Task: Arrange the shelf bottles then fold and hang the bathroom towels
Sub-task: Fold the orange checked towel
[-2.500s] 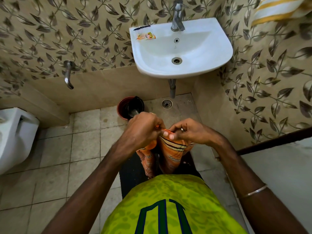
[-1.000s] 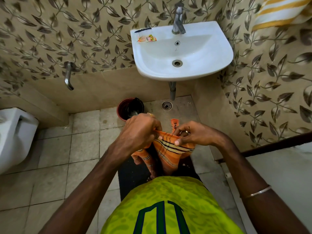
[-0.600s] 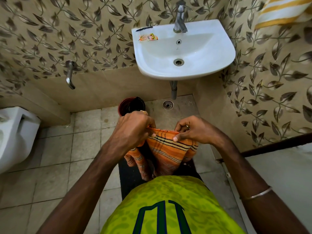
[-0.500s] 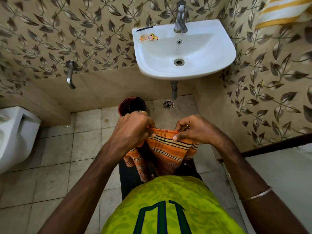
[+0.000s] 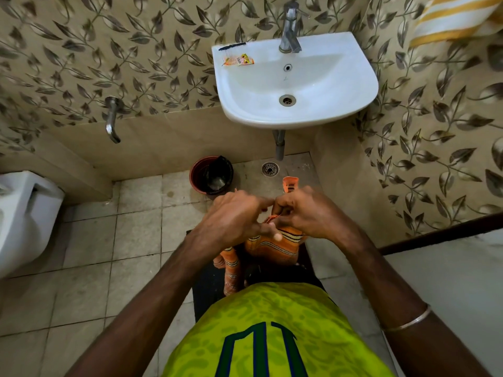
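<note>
Towel (image 5: 272, 247), orange with dark stripes, hangs bunched below both hands in front of the person's body, over a black mat (image 5: 208, 284) on the floor. Fingers of the right hand (image 5: 304, 213) are curled in on the cloth's upper edge, and one corner (image 5: 290, 184) of it sticks up past the knuckles. Left hand (image 5: 234, 217) meets the right at the fingertips, its fingers bent and drawn together; its thumb (image 5: 272, 233) lies on the cloth, but motion blur makes it hard to say just how much fabric the left fingers hold. Most of the cloth's top edge is hidden behind the two hands, and its lower end passes behind the green shirt (image 5: 272, 336). A narrow twisted part (image 5: 230, 268) hangs down to the left of the main bunch.

Both hands show their backs to the camera, wrists close and level, forearms running in from the lower corners. A thin bangle (image 5: 408, 321) sits on the right forearm.

Farther out, a red-brown tub (image 5: 197, 175) with a black scoop (image 5: 219, 174) in it stands on the tiles beside a floor drain (image 5: 270, 168). Above, a white sink (image 5: 313, 115) carries a sachet (image 5: 238, 61) and a dark comb-like thing (image 5: 231, 46) on its rim. A yellow-striped towel (image 5: 457, 17) is cut off at the top right corner, a toilet (image 5: 24, 213) at the left edge.
</note>
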Tool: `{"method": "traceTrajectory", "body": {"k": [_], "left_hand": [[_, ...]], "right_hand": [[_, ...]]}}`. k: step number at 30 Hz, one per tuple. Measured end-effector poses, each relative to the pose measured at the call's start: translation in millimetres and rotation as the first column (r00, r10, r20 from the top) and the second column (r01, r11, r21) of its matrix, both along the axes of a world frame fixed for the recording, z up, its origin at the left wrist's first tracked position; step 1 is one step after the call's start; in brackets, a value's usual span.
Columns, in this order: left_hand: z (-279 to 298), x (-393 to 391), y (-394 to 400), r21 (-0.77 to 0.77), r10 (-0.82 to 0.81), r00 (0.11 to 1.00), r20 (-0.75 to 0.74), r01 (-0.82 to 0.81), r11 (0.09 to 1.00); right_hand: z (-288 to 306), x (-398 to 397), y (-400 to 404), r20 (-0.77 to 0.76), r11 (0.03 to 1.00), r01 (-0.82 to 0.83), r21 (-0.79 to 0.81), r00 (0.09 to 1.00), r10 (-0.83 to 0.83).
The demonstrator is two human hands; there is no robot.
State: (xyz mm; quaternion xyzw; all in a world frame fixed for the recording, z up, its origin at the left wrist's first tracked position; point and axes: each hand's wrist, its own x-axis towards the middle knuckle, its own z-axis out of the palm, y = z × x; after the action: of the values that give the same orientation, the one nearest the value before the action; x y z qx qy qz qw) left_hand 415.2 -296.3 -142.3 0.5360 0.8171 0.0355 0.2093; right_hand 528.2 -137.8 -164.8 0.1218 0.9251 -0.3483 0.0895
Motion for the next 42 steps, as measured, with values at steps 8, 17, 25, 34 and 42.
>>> {"method": "traceTrajectory", "body": {"k": [8, 17, 25, 34, 42], "left_hand": [[11.9, 2.2, -0.2, 0.050, -0.031, 0.997, -0.075, 0.035, 0.998], [22.3, -10.4, -10.2, -0.009, -0.067, 0.996, -0.065, 0.067, 0.998], [21.7, -19.1, -20.1, -0.063, -0.022, 0.998, -0.053, 0.019, 0.998], [9.8, -20.8, -19.0, -0.084, 0.060, 0.994, -0.089, -0.067, 0.994], [0.1, 4.3, -4.3, 0.099, 0.050, 0.983, 0.177, -0.068, 0.993]], "right_hand": [[-6.5, 3.4, 12.0, 0.161, 0.970, 0.013, -0.242, 0.987, 0.027], [-5.7, 8.4, 28.3, 0.306, 0.965, -0.038, -0.260, 0.944, 0.120], [-5.5, 2.6, 27.0, 0.228, 0.976, -0.041, -0.213, 0.969, 0.090], [6.6, 1.7, 11.3, 0.106, 0.995, -0.045, -0.085, 0.993, 0.054], [11.3, 3.0, 6.7, 0.084, 0.996, -0.055, -0.068, 0.995, 0.061]]}}
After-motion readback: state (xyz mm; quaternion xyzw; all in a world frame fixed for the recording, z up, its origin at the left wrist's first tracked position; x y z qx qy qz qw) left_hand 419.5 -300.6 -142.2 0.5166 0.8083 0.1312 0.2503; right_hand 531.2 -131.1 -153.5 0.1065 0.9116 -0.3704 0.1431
